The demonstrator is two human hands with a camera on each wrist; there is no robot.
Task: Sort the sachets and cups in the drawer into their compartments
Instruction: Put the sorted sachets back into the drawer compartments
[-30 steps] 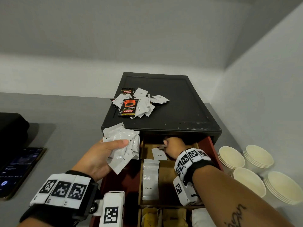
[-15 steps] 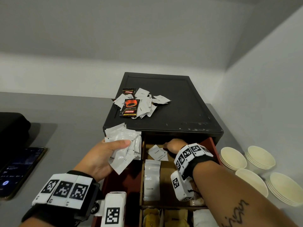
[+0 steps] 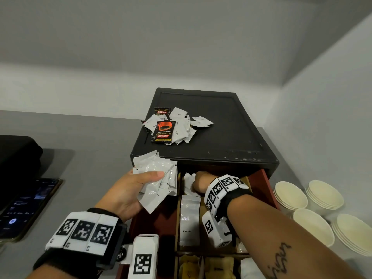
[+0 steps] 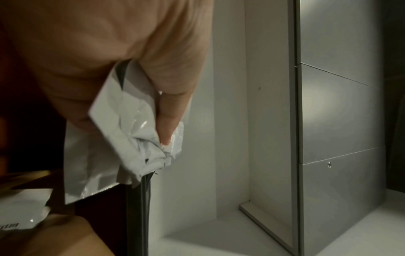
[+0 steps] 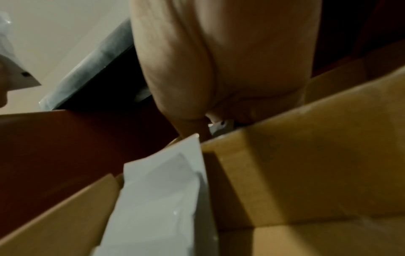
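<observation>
My left hand (image 3: 141,184) grips a bundle of white sachets (image 3: 159,178) beside the open red drawer (image 3: 259,180), thumb pressed on top; the left wrist view shows the thumb (image 4: 171,121) on the crumpled white sachets (image 4: 122,138). My right hand (image 3: 199,182) is in the drawer's back compartment, fingers curled round small white sachets (image 3: 188,178). In the right wrist view the right hand (image 5: 219,117) is bent down, with a corner of a white sachet (image 5: 223,125) between its fingertips. A long white Cream sachet (image 3: 189,218) lies in the middle compartment.
A pile of white and black-red coffee sachets (image 3: 173,127) lies on the black cabinet top (image 3: 221,137). Stacks of paper cups (image 3: 314,208) stand right of the drawer. Cardboard dividers (image 5: 306,164) split the drawer. A phone (image 3: 24,208) and a black bag (image 3: 16,158) lie left.
My right hand slid left across the back compartment onto the small white sachets and curled round them; they now stand lifted instead of lying flat. The left hand barely moved.
</observation>
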